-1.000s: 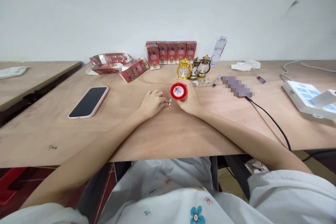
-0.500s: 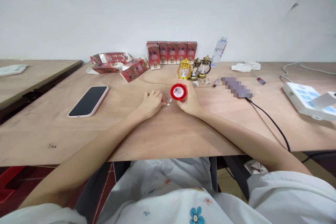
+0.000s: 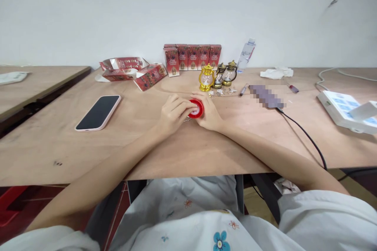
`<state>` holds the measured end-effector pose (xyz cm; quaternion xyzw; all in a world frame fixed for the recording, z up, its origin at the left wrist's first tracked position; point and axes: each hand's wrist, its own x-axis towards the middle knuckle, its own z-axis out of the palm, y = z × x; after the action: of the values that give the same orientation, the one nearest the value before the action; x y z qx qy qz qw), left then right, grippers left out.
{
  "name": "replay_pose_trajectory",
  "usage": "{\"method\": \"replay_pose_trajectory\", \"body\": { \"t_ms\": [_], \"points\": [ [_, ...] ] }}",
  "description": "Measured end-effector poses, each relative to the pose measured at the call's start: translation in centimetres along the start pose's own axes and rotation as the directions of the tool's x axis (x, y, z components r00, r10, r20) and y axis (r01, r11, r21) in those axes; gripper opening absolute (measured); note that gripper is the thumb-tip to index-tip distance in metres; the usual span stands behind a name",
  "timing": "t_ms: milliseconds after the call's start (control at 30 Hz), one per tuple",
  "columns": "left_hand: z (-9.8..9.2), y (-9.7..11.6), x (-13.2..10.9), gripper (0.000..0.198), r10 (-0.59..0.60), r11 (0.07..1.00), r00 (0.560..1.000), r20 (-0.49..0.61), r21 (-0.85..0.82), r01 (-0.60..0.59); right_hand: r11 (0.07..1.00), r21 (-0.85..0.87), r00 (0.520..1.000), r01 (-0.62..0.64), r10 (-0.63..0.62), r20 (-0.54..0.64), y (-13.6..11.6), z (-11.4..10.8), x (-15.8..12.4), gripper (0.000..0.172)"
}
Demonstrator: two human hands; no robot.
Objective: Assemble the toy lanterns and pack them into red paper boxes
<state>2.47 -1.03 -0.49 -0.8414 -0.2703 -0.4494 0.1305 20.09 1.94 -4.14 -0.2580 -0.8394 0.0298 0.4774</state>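
My right hand (image 3: 210, 113) is wrapped round a red round-rimmed piece (image 3: 200, 114), which looks like the underside of a small lantern, with a pale inside facing me. Above its opening my left hand (image 3: 173, 111) has its fingertips pinched together, touching the pale inside. Whatever those fingertips hold, if anything, is hidden. Thin metal bits (image 3: 187, 119) on the table show partly beneath my left hand. Beyond my hands stand a gold lantern (image 3: 206, 78) and two dark bronze lanterns (image 3: 229, 75). Small metal pieces (image 3: 222, 92) lie in front of these lanterns.
Red printed boxes (image 3: 193, 58) stand along the wall; opened ones (image 3: 150, 76) lie left of them. A pink-edged phone (image 3: 98, 113) rests at left. To the right are a water bottle (image 3: 246, 57), screwdriver (image 3: 293, 88), tissue (image 3: 277, 73), cabled phone (image 3: 266, 96) and white power strip (image 3: 347, 111).
My left hand has lifted from the table's metal bits and moved right to the red piece's opening. The red piece has shifted slightly left and down in my right hand.
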Motion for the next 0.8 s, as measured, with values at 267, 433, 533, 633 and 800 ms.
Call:
{"method": "replay_pose_trajectory", "body": {
  "t_ms": [267,433,533,633,800],
  "points": [
    [0.0,-0.4,-0.1,0.018,0.03,0.981,0.999,0.038,0.191,-0.037,1.0,0.008,1.0,-0.022,0.022,-0.017,-0.2,0.2,0.0,0.052],
    [0.1,-0.5,-0.3,0.017,0.061,0.976,0.998,0.0,0.212,-0.059,1.0,0.012,0.999,-0.025,0.026,-0.031,-0.2,0.2,0.1,0.053],
    [0.1,-0.5,-0.3,0.015,0.038,0.977,0.999,-0.005,0.209,-0.036,0.999,0.026,0.999,-0.02,0.021,-0.043,-0.2,0.2,0.1,0.054],
    [0.0,-0.7,-0.2,0.017,-0.054,0.98,0.997,-0.049,0.189,0.062,0.998,0.039,0.998,-0.048,0.05,-0.043,-0.3,0.2,0.1,0.054],
    [0.3,-2.5,-0.4,0.023,-0.207,0.966,0.978,0.031,0.164,0.199,0.994,0.061,0.991,-0.093,0.098,-0.09,-0.2,0.1,0.2,0.054]
  ]
}}
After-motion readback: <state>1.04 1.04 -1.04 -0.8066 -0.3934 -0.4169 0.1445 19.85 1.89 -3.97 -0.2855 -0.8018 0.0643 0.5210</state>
